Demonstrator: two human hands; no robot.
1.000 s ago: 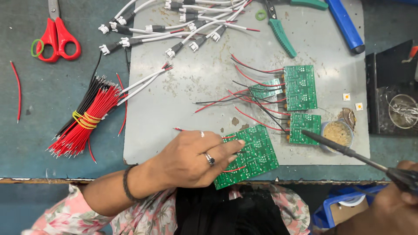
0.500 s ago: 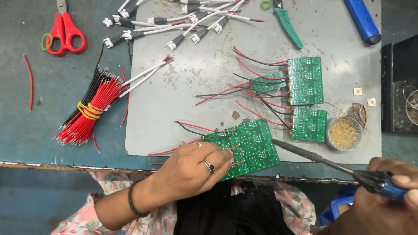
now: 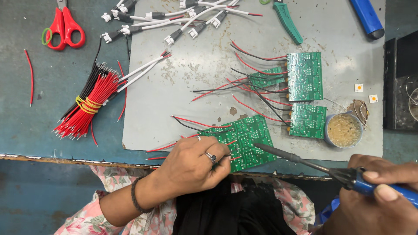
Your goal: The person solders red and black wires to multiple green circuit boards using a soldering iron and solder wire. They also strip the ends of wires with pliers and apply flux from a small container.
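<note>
Soldering is under way: the left hand pins the green circuit board at the mat's near edge while the right hand grips the soldering iron, its tip seemingly touching the board, so steadiness matters next.
</note>
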